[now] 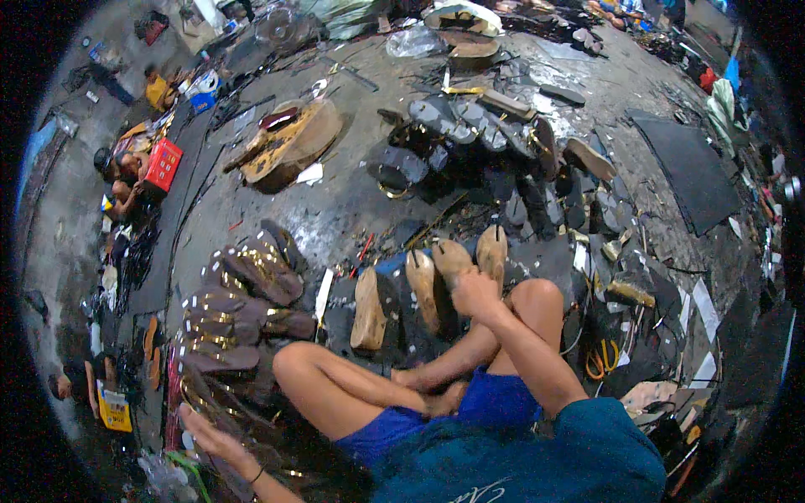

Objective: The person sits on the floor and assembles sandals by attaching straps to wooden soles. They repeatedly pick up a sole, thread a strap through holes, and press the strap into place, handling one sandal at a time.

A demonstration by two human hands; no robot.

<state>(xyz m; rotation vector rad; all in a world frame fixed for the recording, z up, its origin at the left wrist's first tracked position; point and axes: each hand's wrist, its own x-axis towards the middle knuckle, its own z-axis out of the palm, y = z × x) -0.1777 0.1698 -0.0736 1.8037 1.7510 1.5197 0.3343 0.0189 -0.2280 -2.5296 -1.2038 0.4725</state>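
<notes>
four shoe lasts lie in a row before the crossed legs, the right hand at the near end of the third from the left. sandals spread left of the row, the left hand near the closest ones. scissors lie right of the legs. beyond the lasts sits a footwear pile, between a block on its left and a flat sheet on its right.

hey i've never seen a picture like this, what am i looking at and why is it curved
There's no machine here, just a seated person's bare hands. A wide fisheye camera worn on the head looks down, so straight edges bend. On the floor lie brown sandals, dark sandals, wooden shoe forms and scissors. The right hand is at one shoe form; whether it grips it is unclear. The left hand, near the brown sandals, seems to hold nothing.
</notes>
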